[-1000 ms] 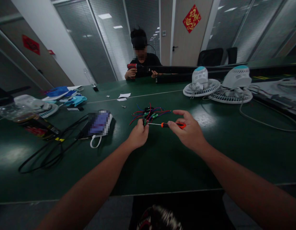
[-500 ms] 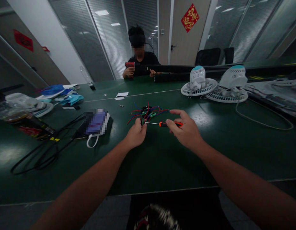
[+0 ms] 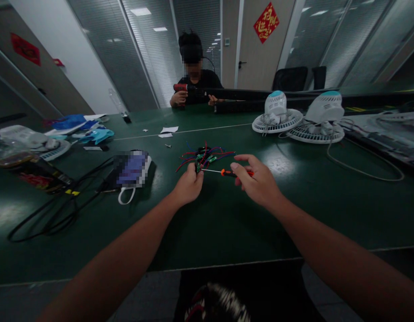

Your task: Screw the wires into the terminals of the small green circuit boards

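Between the thumb and fingers of my left hand (image 3: 188, 184) is a small green circuit board (image 3: 198, 167), partly covered by the fingers. My right hand (image 3: 259, 179) grips a screwdriver (image 3: 227, 172) by its orange and black handle. The thin metal shaft points left, and its tip is at the board; whether it sits in a screw is too small to tell. Just beyond my left hand lies a cluster of green boards with red and blue wires (image 3: 212, 158) spread out on the dark green table (image 3: 227, 228).
On the left are a phone (image 3: 131, 170) with a white loop, black cables (image 3: 64, 219) and a drink bottle (image 3: 32, 172). White fan parts (image 3: 277, 118) stand at the back right. Across the table, a person (image 3: 196, 80) holds a red power drill (image 3: 180, 87). Paper scraps (image 3: 169, 130) lie mid-table.
The view has shifted slightly. Both hands keep their grip on the board and the screwdriver, whose tip stays at the board. My right thumb and fingers have moved a little on the handle.
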{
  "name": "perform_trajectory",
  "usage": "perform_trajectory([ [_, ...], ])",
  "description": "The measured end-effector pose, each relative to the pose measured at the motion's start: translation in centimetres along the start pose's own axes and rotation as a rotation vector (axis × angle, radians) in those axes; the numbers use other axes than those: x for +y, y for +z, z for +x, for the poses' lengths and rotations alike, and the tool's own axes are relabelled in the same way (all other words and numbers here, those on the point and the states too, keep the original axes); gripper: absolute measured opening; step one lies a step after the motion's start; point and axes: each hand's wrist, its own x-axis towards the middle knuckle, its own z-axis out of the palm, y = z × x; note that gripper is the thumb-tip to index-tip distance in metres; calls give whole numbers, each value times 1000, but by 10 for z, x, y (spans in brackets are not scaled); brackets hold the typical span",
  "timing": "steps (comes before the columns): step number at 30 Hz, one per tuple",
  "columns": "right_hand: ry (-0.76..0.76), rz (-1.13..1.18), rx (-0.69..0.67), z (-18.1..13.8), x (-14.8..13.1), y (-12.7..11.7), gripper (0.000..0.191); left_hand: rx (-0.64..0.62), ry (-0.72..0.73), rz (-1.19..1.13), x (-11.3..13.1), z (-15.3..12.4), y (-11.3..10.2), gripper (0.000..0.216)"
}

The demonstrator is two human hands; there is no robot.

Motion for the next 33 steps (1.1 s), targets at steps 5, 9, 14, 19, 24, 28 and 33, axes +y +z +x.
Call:
perform_trajectory([
  [5, 4, -1, -11, 0, 1, 0, 42, -7, -4, -7, -2, 1, 0, 27],
  [9, -19, -52, 34, 1, 1, 1, 43, -5, -13, 23, 0, 0, 0, 25],
  [14, -39, -91, 66, 3, 3, 1, 43, -18, -2, 48, -1, 0, -1, 26],
  [19, -38, -98, 74, 2, 4, 0, 43, -22, 17, 82, 0, 1, -2, 25],
  [24, -22, -104, 85, 3, 4, -1, 41, -40, 6, 139, 4, 0, -2, 26],
  [28, -17, -103, 94, 3, 2, -3, 40, -23, 3, 202, 6, -2, -1, 23],
  [33, -18, -108, 87, 3, 1, -3, 38, -34, -27, 229, 11, -3, -2, 19],
])
